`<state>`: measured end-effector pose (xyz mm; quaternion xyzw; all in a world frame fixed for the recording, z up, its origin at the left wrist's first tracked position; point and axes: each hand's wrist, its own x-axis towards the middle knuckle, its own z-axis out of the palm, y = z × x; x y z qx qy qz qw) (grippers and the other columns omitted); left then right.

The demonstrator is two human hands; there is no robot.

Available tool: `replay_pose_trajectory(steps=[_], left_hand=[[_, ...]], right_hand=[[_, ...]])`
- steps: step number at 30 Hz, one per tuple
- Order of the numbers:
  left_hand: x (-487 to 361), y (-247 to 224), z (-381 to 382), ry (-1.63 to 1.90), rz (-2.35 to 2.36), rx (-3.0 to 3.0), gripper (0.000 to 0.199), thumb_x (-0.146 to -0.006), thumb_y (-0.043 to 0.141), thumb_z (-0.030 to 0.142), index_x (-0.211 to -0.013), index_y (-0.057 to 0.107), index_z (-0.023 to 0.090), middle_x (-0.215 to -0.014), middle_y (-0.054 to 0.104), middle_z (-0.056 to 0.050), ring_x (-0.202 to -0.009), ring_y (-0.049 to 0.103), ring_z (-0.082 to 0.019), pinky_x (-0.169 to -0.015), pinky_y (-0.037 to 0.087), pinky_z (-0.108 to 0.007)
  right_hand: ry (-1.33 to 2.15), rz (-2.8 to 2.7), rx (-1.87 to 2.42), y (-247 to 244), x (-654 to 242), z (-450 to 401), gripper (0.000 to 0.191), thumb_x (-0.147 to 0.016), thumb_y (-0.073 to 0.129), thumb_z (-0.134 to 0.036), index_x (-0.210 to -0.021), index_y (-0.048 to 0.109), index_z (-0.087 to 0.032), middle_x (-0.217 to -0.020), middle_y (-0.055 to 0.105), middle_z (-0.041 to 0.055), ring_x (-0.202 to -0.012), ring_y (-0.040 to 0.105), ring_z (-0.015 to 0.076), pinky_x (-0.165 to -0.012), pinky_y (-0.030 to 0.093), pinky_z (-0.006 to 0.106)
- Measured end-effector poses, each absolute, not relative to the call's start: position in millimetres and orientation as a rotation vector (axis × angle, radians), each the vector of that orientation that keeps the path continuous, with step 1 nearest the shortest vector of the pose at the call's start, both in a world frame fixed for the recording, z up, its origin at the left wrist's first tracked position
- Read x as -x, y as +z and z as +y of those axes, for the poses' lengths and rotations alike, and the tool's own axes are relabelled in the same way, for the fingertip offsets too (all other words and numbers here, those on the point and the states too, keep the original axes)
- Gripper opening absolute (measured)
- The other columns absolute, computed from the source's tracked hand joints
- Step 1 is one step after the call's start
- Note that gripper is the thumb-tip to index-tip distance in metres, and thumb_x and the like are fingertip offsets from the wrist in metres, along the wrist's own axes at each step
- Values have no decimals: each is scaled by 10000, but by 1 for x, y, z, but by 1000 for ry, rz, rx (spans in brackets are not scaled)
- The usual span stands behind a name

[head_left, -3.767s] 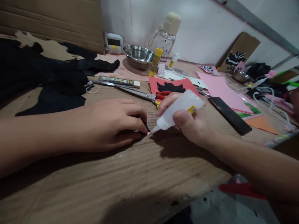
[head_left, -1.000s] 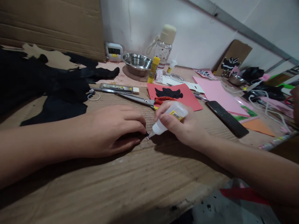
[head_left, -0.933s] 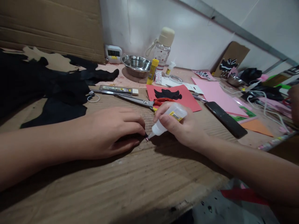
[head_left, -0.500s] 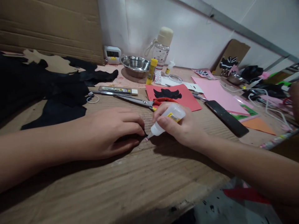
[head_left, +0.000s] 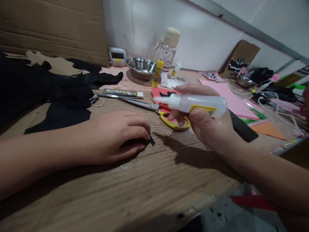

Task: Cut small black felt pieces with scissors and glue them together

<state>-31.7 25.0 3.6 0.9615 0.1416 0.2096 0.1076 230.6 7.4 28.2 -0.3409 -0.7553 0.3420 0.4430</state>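
My left hand [head_left: 127, 135] rests on the cardboard-covered table [head_left: 125, 190], its fingers closed on a small strip of black fabric [head_left: 152, 140]. Most of that strip is hidden beneath the fingers; just one end sticks out. In my right hand [head_left: 205, 124] is a translucent glue bottle [head_left: 205, 102] with a white nozzle and a yellow label. The bottle is held nearly level above the table, nozzle toward the left. Behind and below it lie scissors [head_left: 175, 125] with yellow and red handles, partly covered by the hand.
Black fabric [head_left: 58, 93] covers the left back. A steel bowl [head_left: 141, 67], a glue stick [head_left: 157, 73] and a water bottle [head_left: 169, 48] stand by the wall. A phone [head_left: 241, 127], pink paper [head_left: 224, 96] and a white cable [head_left: 277, 101] lie at the right.
My right hand has lifted the glue bottle off the black strip, up and to the right, and tipped it level. The strip's end now shows more. My left hand stays in place.
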Motion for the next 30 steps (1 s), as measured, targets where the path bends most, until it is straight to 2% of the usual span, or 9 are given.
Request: replay_pose_trajectory(steps=[2,4,8,11,16,21,25,28,30], left_hand=[[32,4,25,608,421,-2833,189,-1001,600,194,-1109,755,197,-1130,757,-79,-985,718,-227,-888,558,-344],[32,4,25,597,420,-2844,209,-1009,587,199,-1136,752,200,-1151,755,-81,-996,714,-233,-890,555,-356],[33,4,24,623,391,-2860,230,-1021,568,196,-1176,738,203,-1203,751,-93,-1055,712,-246,-930,549,-372],[33,3,24,617,430,-2842,159,-998,602,203,-1101,721,183,-1117,759,-87,-983,717,-233,-869,550,-347],[33,4,25,637,437,-2823,97,-983,618,189,-1024,704,203,-1072,744,-53,-971,696,-205,-843,527,-303],[33,5,25,652,419,-2792,91,-974,614,167,-970,696,207,-1051,739,-52,-966,689,-198,-825,526,-283],[31,7,22,664,441,-2795,105,-969,611,172,-969,711,205,-1027,743,-54,-921,695,-199,-815,533,-288],[31,7,22,677,430,-2796,97,-956,620,168,-944,710,200,-988,736,-54,-900,695,-203,-808,539,-292],[31,7,22,658,448,-2809,101,-961,620,172,-962,718,199,-994,737,-58,-898,698,-207,-800,542,-296]], right_hand=[[911,-1818,750,31,-231,6,341,-984,738,-406,-1267,587,-291,-886,709,-27,-734,732,144,-618,572,263],[969,-1833,713,32,-231,5,268,-1018,667,-203,-1247,563,-295,-883,694,-46,-723,745,123,-646,593,254],[773,-2200,574,32,-237,4,367,-960,632,-87,-1272,568,-268,-1167,724,35,-1001,777,183,-882,616,345],[598,-2499,435,30,-243,7,482,-860,685,-70,-1309,620,-233,-1233,743,73,-1122,730,239,-979,569,385],[289,-2735,354,24,-242,11,406,-861,678,-145,-1261,676,-217,-1028,768,88,-894,691,248,-770,538,351],[186,-2750,205,19,-236,10,233,-994,574,-195,-1194,693,-183,-744,710,33,-737,650,221,-753,525,351],[211,-2779,233,19,-235,4,240,-1032,535,-223,-1193,712,-235,-745,712,20,-767,668,210,-829,543,356],[224,-2737,177,20,-237,5,251,-1018,564,-255,-1228,695,-217,-736,703,19,-750,661,218,-812,548,357],[242,-2661,168,20,-238,7,304,-980,623,-265,-1273,660,-196,-832,730,46,-784,663,223,-788,545,349]])
